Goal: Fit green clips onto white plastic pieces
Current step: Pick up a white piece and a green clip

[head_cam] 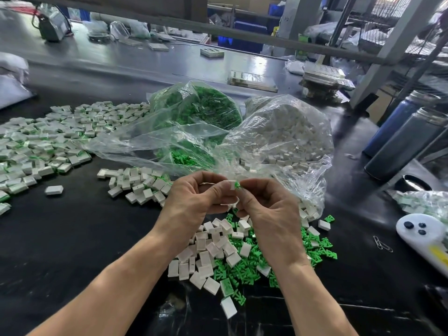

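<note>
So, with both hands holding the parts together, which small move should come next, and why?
Probably press the green clip fully into the white piece. The right hand pinches the clip at the edge of the piece, which the left hand holds; green still shows outside.

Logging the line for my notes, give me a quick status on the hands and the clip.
Left hand pinches white piece. Right hand pinches green clip at its edge. Clip not visibly seated. Nothing in the way.
</note>
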The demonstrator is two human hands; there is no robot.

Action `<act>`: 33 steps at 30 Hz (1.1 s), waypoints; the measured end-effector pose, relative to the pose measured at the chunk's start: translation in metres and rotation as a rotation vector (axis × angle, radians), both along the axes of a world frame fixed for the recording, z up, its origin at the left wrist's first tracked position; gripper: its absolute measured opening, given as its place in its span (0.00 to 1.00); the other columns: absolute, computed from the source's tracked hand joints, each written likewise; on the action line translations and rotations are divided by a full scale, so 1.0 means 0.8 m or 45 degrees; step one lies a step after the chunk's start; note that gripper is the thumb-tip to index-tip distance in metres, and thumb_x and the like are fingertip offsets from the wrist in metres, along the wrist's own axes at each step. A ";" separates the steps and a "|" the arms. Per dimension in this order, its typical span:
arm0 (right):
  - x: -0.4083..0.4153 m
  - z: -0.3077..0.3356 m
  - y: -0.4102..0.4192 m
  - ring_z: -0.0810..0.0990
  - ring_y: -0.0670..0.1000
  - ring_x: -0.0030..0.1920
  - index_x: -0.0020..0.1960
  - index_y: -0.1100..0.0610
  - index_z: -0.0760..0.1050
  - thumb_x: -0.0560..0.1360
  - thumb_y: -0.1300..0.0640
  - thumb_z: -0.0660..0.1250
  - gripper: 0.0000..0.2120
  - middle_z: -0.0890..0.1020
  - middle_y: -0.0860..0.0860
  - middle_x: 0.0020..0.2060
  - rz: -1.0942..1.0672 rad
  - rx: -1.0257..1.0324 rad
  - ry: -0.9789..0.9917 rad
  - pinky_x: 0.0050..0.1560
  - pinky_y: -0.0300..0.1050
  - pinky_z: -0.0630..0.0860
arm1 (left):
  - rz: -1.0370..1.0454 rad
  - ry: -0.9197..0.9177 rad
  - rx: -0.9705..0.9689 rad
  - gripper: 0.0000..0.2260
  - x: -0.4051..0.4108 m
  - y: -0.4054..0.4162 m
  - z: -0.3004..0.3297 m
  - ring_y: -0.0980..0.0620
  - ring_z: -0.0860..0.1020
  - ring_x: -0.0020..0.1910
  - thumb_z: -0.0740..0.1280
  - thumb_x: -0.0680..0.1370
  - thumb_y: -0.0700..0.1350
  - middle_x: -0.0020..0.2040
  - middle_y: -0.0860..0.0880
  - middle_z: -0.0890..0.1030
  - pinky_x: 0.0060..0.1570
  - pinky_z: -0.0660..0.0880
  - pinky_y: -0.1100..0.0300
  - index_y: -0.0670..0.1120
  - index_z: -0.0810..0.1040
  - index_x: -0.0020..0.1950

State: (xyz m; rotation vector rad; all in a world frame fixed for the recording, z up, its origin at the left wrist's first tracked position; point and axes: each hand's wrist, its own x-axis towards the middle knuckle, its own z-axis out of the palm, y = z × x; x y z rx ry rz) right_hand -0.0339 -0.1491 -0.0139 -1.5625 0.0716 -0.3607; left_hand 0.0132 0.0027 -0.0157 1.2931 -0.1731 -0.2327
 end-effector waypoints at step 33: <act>-0.001 0.003 -0.012 0.81 0.46 0.34 0.43 0.47 0.85 0.77 0.62 0.75 0.11 0.85 0.48 0.35 0.084 -0.358 0.190 0.36 0.48 0.82 | -0.006 -0.170 0.436 0.06 -0.001 0.010 0.002 0.52 0.83 0.35 0.76 0.74 0.35 0.38 0.45 0.86 0.38 0.81 0.61 0.46 0.87 0.45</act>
